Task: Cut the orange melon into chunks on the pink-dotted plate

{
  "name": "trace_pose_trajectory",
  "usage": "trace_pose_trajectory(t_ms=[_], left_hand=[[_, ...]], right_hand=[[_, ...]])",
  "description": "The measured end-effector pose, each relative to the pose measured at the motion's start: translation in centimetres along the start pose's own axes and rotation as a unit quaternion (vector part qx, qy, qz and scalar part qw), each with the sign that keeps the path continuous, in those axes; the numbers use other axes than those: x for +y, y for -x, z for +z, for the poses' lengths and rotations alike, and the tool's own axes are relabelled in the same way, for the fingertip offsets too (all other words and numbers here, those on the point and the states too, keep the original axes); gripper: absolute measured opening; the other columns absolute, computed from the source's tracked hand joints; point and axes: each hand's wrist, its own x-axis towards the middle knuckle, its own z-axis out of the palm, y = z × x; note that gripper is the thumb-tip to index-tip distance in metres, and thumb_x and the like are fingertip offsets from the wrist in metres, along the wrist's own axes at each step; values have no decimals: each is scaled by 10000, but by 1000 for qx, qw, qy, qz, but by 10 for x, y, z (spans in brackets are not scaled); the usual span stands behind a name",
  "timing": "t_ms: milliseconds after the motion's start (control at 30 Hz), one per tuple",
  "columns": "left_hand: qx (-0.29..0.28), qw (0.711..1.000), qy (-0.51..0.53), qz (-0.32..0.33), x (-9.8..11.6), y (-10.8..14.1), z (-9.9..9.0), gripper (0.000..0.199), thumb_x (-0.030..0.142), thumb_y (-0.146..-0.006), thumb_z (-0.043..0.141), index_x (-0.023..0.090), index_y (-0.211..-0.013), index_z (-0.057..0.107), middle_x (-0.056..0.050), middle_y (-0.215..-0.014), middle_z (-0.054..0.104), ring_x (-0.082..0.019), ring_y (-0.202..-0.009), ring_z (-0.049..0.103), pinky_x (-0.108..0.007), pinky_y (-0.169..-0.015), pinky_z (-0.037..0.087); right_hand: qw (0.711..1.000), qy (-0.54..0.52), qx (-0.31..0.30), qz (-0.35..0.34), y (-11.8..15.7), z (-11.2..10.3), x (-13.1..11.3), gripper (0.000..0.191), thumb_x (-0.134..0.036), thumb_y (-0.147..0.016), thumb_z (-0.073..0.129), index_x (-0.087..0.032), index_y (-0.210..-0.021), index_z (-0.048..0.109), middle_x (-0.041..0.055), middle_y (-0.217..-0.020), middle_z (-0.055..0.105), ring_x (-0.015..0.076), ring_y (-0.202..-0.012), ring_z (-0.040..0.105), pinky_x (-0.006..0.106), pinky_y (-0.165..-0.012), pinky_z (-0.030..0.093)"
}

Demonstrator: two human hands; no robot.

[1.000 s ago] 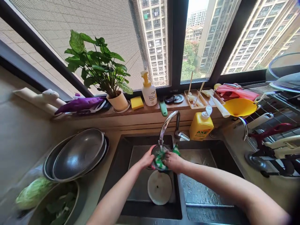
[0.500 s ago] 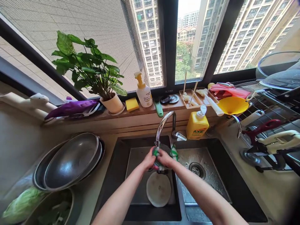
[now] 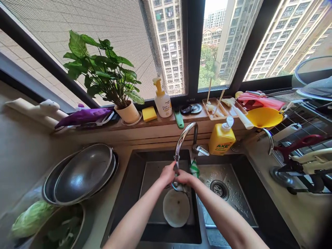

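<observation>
The small bowl (image 3: 176,187) has tilted edge-on under the faucet (image 3: 184,136), left hand (image 3: 167,174) and right hand (image 3: 184,177) clamped on it.

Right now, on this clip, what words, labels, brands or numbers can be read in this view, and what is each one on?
"AXE": on the yellow dish-soap bottle.
"Fruit" and perhaps "Passion": on the white pump bottle, too blurred to be sure.
A small mark on the black window frame: too small to read.
</observation>
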Motion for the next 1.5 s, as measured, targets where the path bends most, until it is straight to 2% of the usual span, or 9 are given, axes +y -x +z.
trace_pose_trajectory(t_ms=[133,233,433,567,700,900,1100,1300,1500], left_hand=[[9,999,31,-27,-11,1,-5,577,98,-796,389,272,-1345,422,-111,-1050,652,-137,-466,587,-252,-481,470],[-12,999,29,-23,-15,2,-24,609,62,-760,400,259,-1335,438,-120,-1103,633,-135,-485,591,-252,-485,474],[-80,996,-2,45,-18,0,-64,515,73,-718,463,264,-1182,575,-70,-1065,651,-176,-599,638,-295,-597,506],[65,990,129,-3,-23,4,-33,422,230,-776,548,173,-1193,534,-103,-1059,649,-228,-907,629,-304,-789,485],[65,934,345,-71,-31,14,-5,536,186,-837,393,199,-1366,308,-78,-1057,642,-165,-851,632,-269,-733,498],[-52,978,201,-26,-41,18,-38,633,83,-713,409,237,-1327,408,-88,-1053,633,-167,-668,631,-269,-568,515],[-98,980,151,-91,-21,9,-32,646,138,-750,471,245,-1374,340,-75,-880,664,-133,-425,551,-262,-425,468],[-62,979,157,-118,-20,-5,-19,658,134,-777,441,303,-1394,285,-52,-848,645,-112,-362,512,-275,-408,474],[-96,981,151,-77,-33,-4,-38,709,81,-679,458,287,-1354,380,-71,-930,647,-109,-379,509,-286,-413,483]], right_hand=[[994,-84,40,-62,7,22,-10,293,-221,-794,411,-170,-1046,550,18,-772,656,125,-597,587,239,-581,455],[987,-100,56,-108,21,25,-13,219,-242,-717,508,-187,-918,574,16,-774,641,158,-678,575,276,-650,448],[940,183,63,-282,48,2,-6,236,-211,-591,673,-186,-806,578,49,-794,650,244,-833,576,384,-857,382],[952,184,123,-209,46,12,-17,219,-185,-688,594,-185,-905,565,52,-835,661,208,-770,604,276,-685,416],[959,122,206,-150,44,34,-24,270,-190,-730,572,-165,-996,538,73,-907,658,212,-842,611,272,-693,435],[918,244,69,-304,26,19,4,258,-92,-757,508,-174,-973,621,75,-936,683,213,-980,589,366,-970,372],[916,295,74,-260,-4,24,6,502,-23,-633,549,-220,-1089,622,61,-1215,605,254,-1312,338,454,-1132,111],[964,195,72,-164,16,49,-10,625,-204,-559,655,-64,-1158,545,214,-1257,518,353,-1230,400,512,-1084,193],[917,219,42,-330,47,16,14,328,-140,-670,571,-154,-998,584,98,-980,626,242,-1024,524,482,-1077,200]])
